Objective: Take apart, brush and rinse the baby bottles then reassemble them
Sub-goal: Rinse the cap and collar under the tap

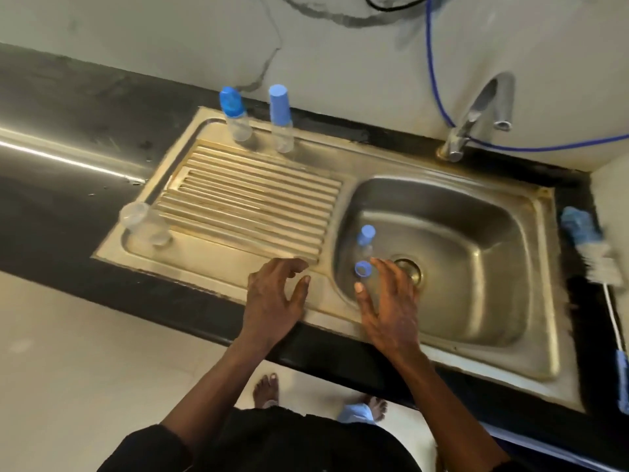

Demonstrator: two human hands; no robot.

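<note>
Stainless steel makes up the sink unit (541, 349), set into a dark counter (61, 185); its ribbed drainboard (252, 206) lies to the left and its basin (476, 274) to the right under the tap (476, 120), from which no water is seen to run. At the back of the drainboard two assembled baby bottles are stood upright, one with a domed blue cap (235, 114) and one with a tall blue cap (280, 117). At the drainboard's front left corner a clear open bottle body (143, 224) is stood alone. A bottle brush (599, 264) is laid on the counter to the right of the basin, untouched. Inside the basin, near the drain, a small blue-capped piece (366, 238) and a blue screw ring (362, 269) are seen. The left hand (275, 298) is held open and empty, fingers spread, over the drainboard's front edge. The right hand (391, 301) is likewise open, gripping nothing, just beside the ring. The dismantling step is judged to be in hand; next, the ring or the brush would need to be picked up and the tap opened.
</note>
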